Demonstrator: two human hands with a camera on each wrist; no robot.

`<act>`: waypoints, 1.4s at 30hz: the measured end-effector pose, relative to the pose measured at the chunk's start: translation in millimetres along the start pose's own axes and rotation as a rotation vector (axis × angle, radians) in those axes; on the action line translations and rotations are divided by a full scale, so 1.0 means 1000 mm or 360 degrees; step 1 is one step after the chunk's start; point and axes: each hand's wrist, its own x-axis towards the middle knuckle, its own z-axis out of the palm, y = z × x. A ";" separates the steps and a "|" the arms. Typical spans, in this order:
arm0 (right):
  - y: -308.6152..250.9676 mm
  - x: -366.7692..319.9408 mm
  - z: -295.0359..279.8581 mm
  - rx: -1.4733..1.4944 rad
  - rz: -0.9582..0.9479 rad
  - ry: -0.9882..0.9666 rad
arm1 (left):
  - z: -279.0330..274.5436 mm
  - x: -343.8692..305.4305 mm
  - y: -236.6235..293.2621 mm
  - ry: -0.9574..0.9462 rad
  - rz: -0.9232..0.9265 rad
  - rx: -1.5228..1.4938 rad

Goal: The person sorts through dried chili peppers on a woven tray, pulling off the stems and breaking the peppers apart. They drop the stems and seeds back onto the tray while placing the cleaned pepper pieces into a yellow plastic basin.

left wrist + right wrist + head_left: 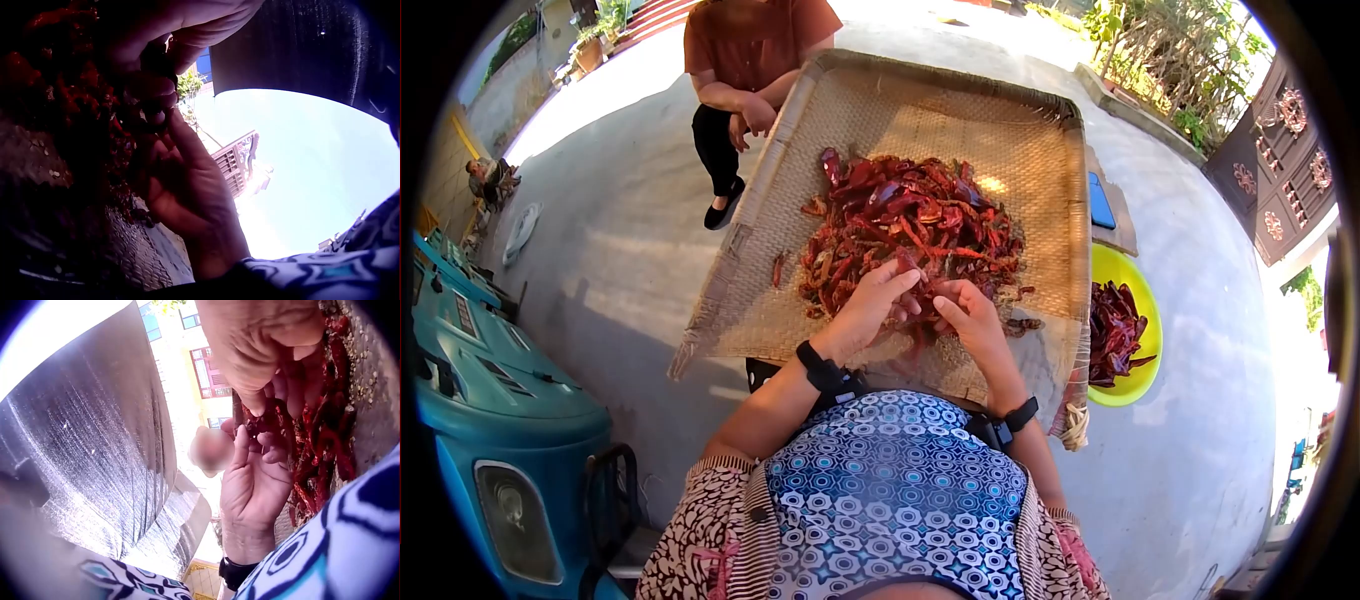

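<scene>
Over the near side of a heap of dried red chilies (910, 205), both hands meet at one dried chili (907, 262). My left hand (872, 308) holds it between thumb and fingers. From the other side, my right hand (973, 318) pinches at it with thumb and forefinger. In the right wrist view the left hand (253, 487) is palm up, and the right hand (262, 353) comes down over it, fingertips at the dark red pod. The left wrist view is dim, with the right hand (187, 181) below the left and the chili mostly hidden.
The heap lies on a large woven tray (740, 260) with a raised rim and scattered seeds. At right stand a yellow-green basin (1152, 350) of chilies and a blue phone-like slab (1101, 203). Someone in a rust-coloured shirt (760, 45) is beyond; a teal vehicle (520, 400) stands left.
</scene>
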 end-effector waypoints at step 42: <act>-0.004 -0.027 -0.037 -0.0098 0.0069 0.0258 | 0.015 -0.010 0.006 -0.0176 0.0278 0.1424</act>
